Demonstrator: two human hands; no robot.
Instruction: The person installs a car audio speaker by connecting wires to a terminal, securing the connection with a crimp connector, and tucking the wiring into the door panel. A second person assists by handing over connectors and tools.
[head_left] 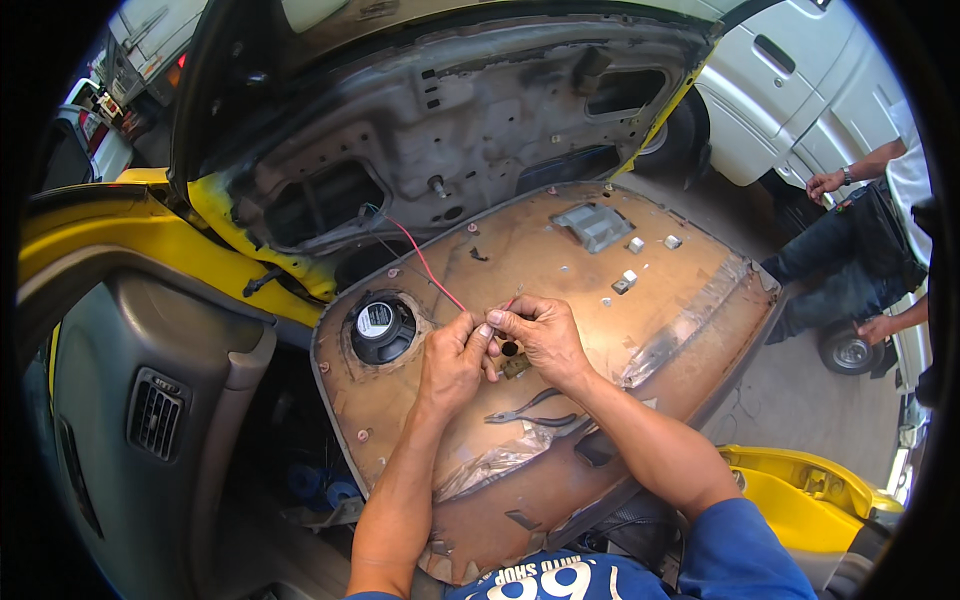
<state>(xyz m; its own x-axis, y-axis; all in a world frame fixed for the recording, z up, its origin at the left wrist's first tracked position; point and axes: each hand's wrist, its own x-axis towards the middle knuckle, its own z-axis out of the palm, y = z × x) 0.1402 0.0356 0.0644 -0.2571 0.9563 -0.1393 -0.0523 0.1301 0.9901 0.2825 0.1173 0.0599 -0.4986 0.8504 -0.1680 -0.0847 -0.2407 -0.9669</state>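
A thin red wire [427, 265] comes down from an opening in the bare door shell and ends at my hands. My left hand [452, 362] is closed in a pinch on it. Close beside it, my right hand [543, 335] also pinches, its thumb touching the left fingertips. A short wire end [515, 298] sticks up by the right fingers. What lies right between the fingertips is mostly hidden. Below the hands, pliers [535, 410] with dark handles rest on the brown inner side of a door panel [460, 260]. A round black speaker [383, 328] is fitted into the panel's left part.
The yellow door's metal shell [440, 140] stands beyond the panel. A dark dashboard [165, 380] with an air vent is at the left. On the right, another person [880, 220] stands near a white vehicle [800, 80] and a small wheel [850, 350].
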